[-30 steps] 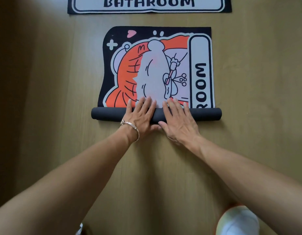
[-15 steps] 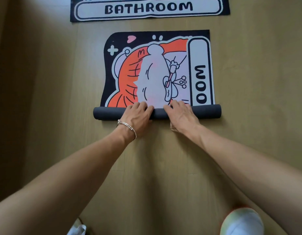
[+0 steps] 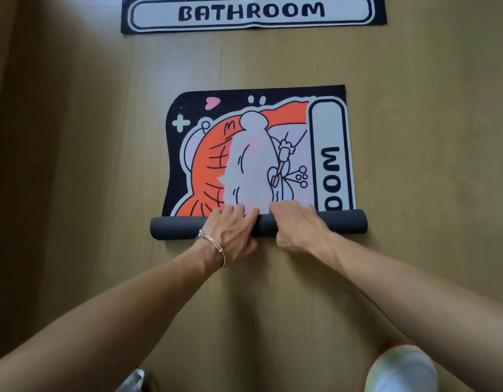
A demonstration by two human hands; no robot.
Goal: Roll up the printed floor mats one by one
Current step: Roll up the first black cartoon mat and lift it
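Two mats, neither finished. Orange-and-black cartoon floor mat (image 3: 244,165) at centre, its 6 o'clock end wound into a dark grey roll (image 3: 343,224); left grip (image 3: 230,230) and right grip (image 3: 298,226) curled over that roll, holding it. Black-and-white BATHROOM mat (image 3: 253,12) at 12 o'clock, flat, untouched.

Second mat (image 3: 253,12) beyond half-rolled mat (image 3: 258,154)

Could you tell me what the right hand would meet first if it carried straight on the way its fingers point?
The right hand would meet the flat, unrolled part of the cartoon mat just beyond the roll it grips; past that, likely bare floor, then the BATHROOM mat.
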